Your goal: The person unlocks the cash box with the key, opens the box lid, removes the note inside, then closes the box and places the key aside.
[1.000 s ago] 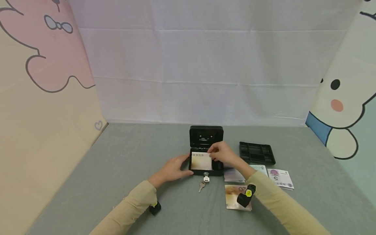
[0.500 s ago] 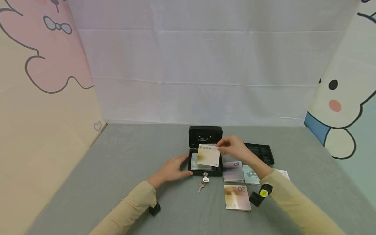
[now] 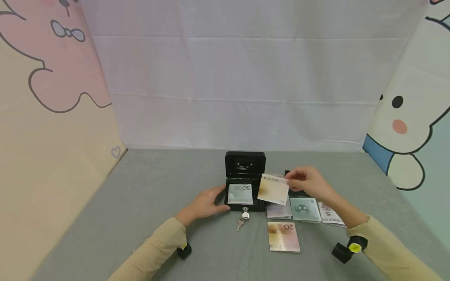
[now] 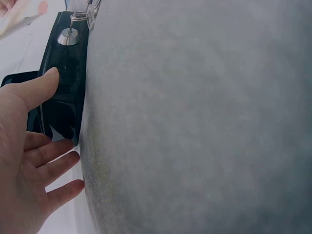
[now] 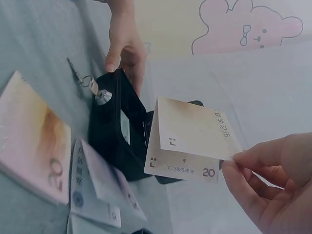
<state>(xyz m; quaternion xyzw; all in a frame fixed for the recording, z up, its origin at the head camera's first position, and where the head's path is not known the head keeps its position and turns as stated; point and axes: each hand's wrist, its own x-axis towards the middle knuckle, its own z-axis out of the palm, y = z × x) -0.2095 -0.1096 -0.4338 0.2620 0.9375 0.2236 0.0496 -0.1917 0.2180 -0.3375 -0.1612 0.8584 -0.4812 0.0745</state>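
My right hand [image 3: 309, 182] pinches a folded 20 play banknote [image 3: 273, 189] by its edge between thumb and fingertips, held up just right of the cash box. In the right wrist view the folded note [image 5: 195, 124] hangs partly spread, with "20" on its lower leaf. The small black cash box [image 3: 246, 207] stands with its lid [image 3: 245, 164] raised. Inside it lies a greenish 50 note [image 3: 240, 194]. My left hand [image 3: 203, 203] touches the box's left side, thumb at the front corner and fingers loosely extended along the side, as the left wrist view shows.
Keys [image 3: 240, 224] hang from the box's front lock. Right of the box lie folded notes: a purple one [image 3: 279, 211], a green one [image 3: 305, 210], a 5 note [image 3: 330, 214] and, nearer, a 20 note [image 3: 284, 237]. A black compartment tray [image 3: 287, 172] is mostly hidden behind my right hand.
My right hand has lifted the folded 20 note out of the cash box and carried it rightward, uncovering the 50 note inside. My left hand stays at the box.
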